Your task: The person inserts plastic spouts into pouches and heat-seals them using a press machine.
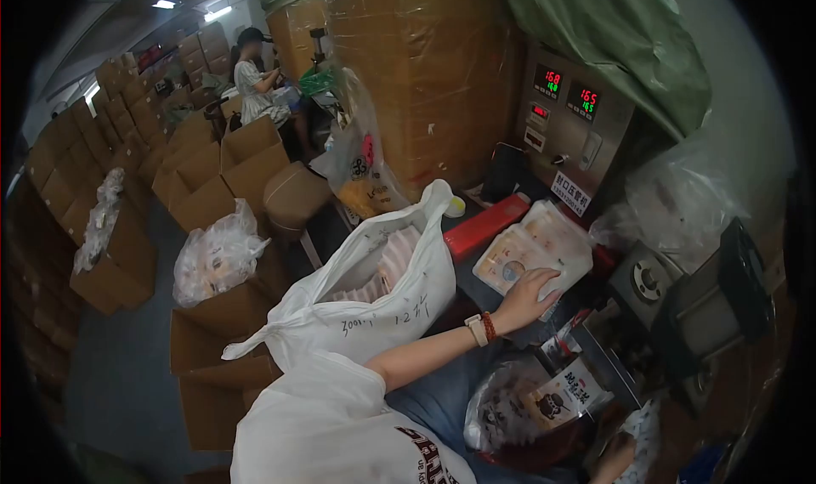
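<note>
My left hand (524, 304) reaches across to a stack of translucent printed plastic pouches (503, 256), its fingers bent at the stack's near right edge, on a pouch there. The wrist wears a light watch and a red-brown bead bracelet. Low at the right, my right hand (618, 458) is dim and partly cut off, beside a patterned light sleeve (643, 429); its fingers do not show clearly. Between the hands lies a printed pouch with a cartoon figure (568, 397), next to a clear plastic bag (501, 412) with dark contents.
An open white woven sack (374, 327) holds pinkish bundles. Behind the pouches stands a machine panel (569, 101) with lit digits, near a red bar (489, 226). Dark machinery (705, 301) is at right. Open cartons (217, 335) stand left; a person (252, 84) sits farther back.
</note>
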{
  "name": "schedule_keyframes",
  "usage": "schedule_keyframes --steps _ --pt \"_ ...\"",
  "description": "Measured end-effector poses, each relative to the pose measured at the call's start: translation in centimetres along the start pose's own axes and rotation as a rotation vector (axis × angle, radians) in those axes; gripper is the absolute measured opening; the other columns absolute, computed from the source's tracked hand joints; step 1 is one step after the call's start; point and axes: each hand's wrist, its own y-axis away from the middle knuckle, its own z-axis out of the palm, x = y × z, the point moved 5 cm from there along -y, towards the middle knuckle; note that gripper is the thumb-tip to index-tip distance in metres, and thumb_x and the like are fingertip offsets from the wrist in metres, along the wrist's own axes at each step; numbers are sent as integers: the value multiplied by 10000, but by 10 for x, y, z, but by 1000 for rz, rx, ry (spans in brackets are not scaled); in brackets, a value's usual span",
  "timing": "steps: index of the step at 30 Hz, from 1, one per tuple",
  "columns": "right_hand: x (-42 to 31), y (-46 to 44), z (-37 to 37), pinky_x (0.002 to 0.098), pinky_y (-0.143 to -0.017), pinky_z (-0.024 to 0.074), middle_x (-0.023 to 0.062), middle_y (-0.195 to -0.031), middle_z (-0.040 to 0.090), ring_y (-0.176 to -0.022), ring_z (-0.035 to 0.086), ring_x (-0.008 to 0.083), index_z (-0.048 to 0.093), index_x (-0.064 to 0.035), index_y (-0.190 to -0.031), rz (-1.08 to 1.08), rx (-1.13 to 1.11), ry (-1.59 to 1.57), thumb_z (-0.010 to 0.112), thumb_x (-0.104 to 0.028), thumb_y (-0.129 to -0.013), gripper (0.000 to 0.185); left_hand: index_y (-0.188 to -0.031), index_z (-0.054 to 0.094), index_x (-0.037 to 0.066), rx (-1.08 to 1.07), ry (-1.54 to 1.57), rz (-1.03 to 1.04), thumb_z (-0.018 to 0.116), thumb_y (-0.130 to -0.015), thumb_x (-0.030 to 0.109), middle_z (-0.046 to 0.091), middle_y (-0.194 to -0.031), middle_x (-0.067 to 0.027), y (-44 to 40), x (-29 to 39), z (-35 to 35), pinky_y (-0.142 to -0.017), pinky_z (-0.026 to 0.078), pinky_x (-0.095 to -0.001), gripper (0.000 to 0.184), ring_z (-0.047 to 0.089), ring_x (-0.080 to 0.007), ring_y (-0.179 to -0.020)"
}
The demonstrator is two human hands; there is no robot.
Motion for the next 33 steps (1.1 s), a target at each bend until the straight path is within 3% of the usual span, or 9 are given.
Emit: schedule_keyframes --steps 1,2,4,10,26,28,30,32,33 --pt "-5 -6 0 362 -817 507 196 -1068 650 -927 645 316 614 19 -1100 -12 14 -21 646 -119 -846 291 -1173 554 37 -27 296 -82 609 -899 260 624 -1108 -123 -14 18 -14 -958 417 -383 357 566 -290 -1085" --pt "-9 -11 -1 362 -817 507 195 -1069 650 -927 644 316 614 18 -1100 -22 26 -37 647 -120 -846 291 -1173 554 37 -19 298 -71 609 -899 260 624 -1108 -123 -24 41 -34 -958 417 -383 357 566 -290 -1085" --pt "-12 -19 -4 362 -818 507 194 -1070 650 -928 644 317 614 17 -1102 -36 41 -60 647 -122 -847 292 -1070 551 32 182 940 -106 564 -947 261 625 -1092 -155 -30 84 -90 -959 397 -387 261 558 -244 -1077" --pt "-36 -34 -4 362 -822 506 190 -1074 650 -930 643 318 613 14 -1106 -132 3 -95 648 -126 -849 295 -1033 448 124 208 1404 928 463 -959 436 628 -1051 -187 0 225 -208 -923 357 -365 322 501 -256 -1062" --pt "-83 -33 -5 362 -830 503 180 -1085 650 -935 641 322 613 5 -1118 -264 -100 -153 652 -137 -854 303 -1041 477 118 518 1296 830 516 -951 337 617 -1076 -169 4 173 -219 -883 363 -337 240 481 -226 -1072" --pt "-91 -32 1 362 -831 502 179 -1086 649 -936 641 323 613 4 -1119 -272 -103 -174 652 -139 -854 303 -1052 478 141 411 949 408 537 -954 315 639 -908 -41 -16 136 -176 -909 341 -398 208 519 -194 -1014" --pt "-98 -29 6 362 -833 502 177 -1088 649 -936 641 323 613 3 -1121 -276 -108 -195 652 -140 -855 304 -1099 489 101 186 919 102 578 -909 231 620 -1065 -75 -42 91 -105 -972 342 -434 247 519 -244 -1058" --pt "-104 -25 11 361 -834 501 176 -1089 649 -937 640 324 613 1 -1122 -282 -120 -210 653 -142 -855 305 -1233 475 81 18 483 48 592 -891 289 480 -1339 -156 -57 28 -30 -1070 254 -524 417 418 -346 -1243" --pt "-106 -24 11 361 -834 501 176 -1090 649 -937 640 324 612 1 -1123 -285 -119 -216 653 -143 -856 306 -1233 475 81 22 488 46 592 -891 289 480 -1339 -156 -50 3 -8 -1070 254 -524 417 418 -346 -1243"
